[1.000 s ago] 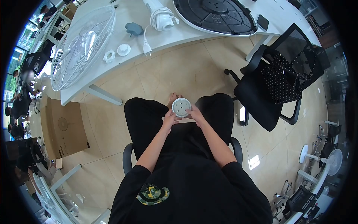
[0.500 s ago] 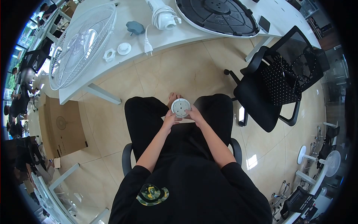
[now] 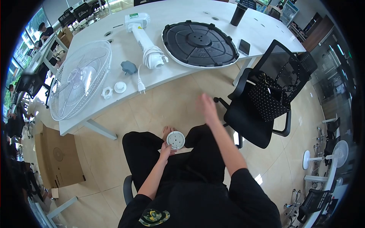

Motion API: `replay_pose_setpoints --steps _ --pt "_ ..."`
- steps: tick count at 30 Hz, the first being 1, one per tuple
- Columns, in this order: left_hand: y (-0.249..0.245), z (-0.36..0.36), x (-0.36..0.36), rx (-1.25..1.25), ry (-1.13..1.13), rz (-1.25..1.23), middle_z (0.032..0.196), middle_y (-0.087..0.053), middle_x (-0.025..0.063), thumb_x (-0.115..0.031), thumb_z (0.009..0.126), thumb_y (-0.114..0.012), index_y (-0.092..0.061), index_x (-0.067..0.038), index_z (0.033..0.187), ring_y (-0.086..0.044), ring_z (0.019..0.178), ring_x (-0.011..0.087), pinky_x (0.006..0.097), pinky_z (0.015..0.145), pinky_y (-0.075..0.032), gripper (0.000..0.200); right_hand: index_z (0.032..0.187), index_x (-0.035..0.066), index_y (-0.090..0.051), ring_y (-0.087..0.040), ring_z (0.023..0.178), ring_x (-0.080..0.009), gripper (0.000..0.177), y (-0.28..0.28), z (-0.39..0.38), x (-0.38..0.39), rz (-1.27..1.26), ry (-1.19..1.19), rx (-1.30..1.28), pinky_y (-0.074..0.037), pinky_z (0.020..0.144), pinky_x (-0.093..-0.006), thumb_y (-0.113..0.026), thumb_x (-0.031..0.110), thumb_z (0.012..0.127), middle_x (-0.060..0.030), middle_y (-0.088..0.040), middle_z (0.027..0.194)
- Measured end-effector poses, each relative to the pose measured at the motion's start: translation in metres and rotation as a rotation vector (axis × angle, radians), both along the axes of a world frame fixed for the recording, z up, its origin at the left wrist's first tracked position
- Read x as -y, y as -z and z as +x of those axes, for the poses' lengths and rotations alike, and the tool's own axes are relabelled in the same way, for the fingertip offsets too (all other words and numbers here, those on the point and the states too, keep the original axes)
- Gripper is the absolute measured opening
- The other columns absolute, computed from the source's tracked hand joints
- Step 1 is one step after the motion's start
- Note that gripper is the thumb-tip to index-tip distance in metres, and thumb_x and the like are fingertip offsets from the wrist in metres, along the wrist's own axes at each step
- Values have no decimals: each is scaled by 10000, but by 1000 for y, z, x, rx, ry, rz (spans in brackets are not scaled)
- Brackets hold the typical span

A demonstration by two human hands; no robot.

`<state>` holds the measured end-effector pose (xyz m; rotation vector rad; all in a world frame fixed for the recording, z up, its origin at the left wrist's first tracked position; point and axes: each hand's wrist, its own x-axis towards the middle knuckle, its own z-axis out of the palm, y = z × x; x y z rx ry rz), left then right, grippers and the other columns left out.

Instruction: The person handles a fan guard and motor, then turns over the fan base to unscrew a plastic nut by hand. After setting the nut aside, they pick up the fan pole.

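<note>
A round white disc with small holes [image 3: 175,140] is held over the lap by my left hand [image 3: 166,151], whose fingers grip its lower left edge. My right hand [image 3: 207,108] is off the disc, raised over the floor between the table and the chair; motion blur hides its fingers. On the table are a clear fan grille [image 3: 81,80], a white nut ring [image 3: 107,92], a white round cap [image 3: 120,87], a grey-blue knob [image 3: 129,67], a white fan body with a coiled cord [image 3: 143,40], its plug [image 3: 141,86] and a large black round base [image 3: 200,43].
The white table [image 3: 125,41] also carries a phone [image 3: 244,46] and a black cup [image 3: 238,14]. To the right, a black chair [image 3: 247,123] holds a dotted bag [image 3: 268,98]. A cardboard box [image 3: 61,157] stands on the floor at left. People are at the far left.
My right hand has let go of the disc and moved up and right. The disc stays in my left hand. The view has tilted up, showing more of the table.
</note>
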<state>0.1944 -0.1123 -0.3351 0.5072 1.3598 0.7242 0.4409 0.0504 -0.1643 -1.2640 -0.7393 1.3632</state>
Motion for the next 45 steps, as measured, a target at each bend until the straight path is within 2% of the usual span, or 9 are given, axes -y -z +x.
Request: replay_pose_setpoints --steps 6,9,13,22,29,35,41,42,45 --pt "-1 0 2 -58 -18 77 1221 -615 129 -271 1031 -582 -317 -60 1519 -677 1017 221 346 770 -563 594 1512 68 -321 -580 1188 -327 962 -99 50 -106 56 130 -208 -539 972 -508 -731 642 858 -176 -516 1367" --pt "3 0 3 -89 -35 127 1247 -604 91 -307 1025 -599 -365 -70 1487 -602 1094 199 363 815 -507 570 1436 42 -380 -595 1130 -330 834 -110 59 -144 -108 279 -456 -545 977 -530 -817 444 850 -185 -544 1268" --pt "-1 -2 4 -56 -69 167 1275 -592 101 -311 1020 -607 -367 -70 1492 -587 1074 187 347 797 -495 582 1189 -50 -461 -598 1095 -359 483 -91 85 -180 -95 192 -379 -545 1021 -528 -692 37 773 -222 -534 1201" --pt "-7 -10 7 -175 -158 232 1383 -535 200 -235 994 -645 -379 10 1497 -552 1265 279 375 1040 -457 619 1218 -26 -485 -609 1120 -351 485 -86 118 -109 -15 256 -636 -517 1030 -491 -622 -87 757 -185 -563 1243" --pt "-22 -11 7 -485 -242 709 1334 -554 237 -182 978 -649 -508 49 1374 -537 1272 305 411 1087 -422 480 1193 3 -563 -639 1112 -312 458 -129 152 34 -66 280 -444 -521 1024 -450 -634 -61 744 -129 -643 1186" --pt "-64 8 -17 17 -204 638 1167 -690 112 -283 1094 -511 -591 29 1304 -671 1082 205 325 936 -527 385 1254 -12 -577 -642 1135 -303 484 -152 169 161 -186 373 -281 -520 1025 -466 -610 30 773 -116 -660 1214" --pt "-102 64 -95 1043 4 8 1419 -575 222 -668 1048 -247 -400 92 1478 -576 1300 339 479 1124 -444 887 1207 -12 -615 -631 1137 -283 479 -136 192 248 -270 454 -61 -503 1020 -433 -618 17 729 -98 -677 1196" --pt "-100 72 -100 1182 44 -132 1398 -599 213 -540 1060 -433 -473 73 1444 -608 1260 322 474 1110 -462 724 1209 -8 -615 -620 1146 -273 494 -125 196 260 -294 456 -1 -494 1023 -423 -622 9 715 -91 -675 1198" --pt "-40 110 -41 865 -79 -133 1298 -665 184 -256 981 -680 -584 42 1354 -664 1166 297 440 1001 -529 487 1339 -4 -566 -573 1230 -254 677 -105 192 280 -213 463 184 -448 1066 -354 -570 -72 665 -87 -625 1321"
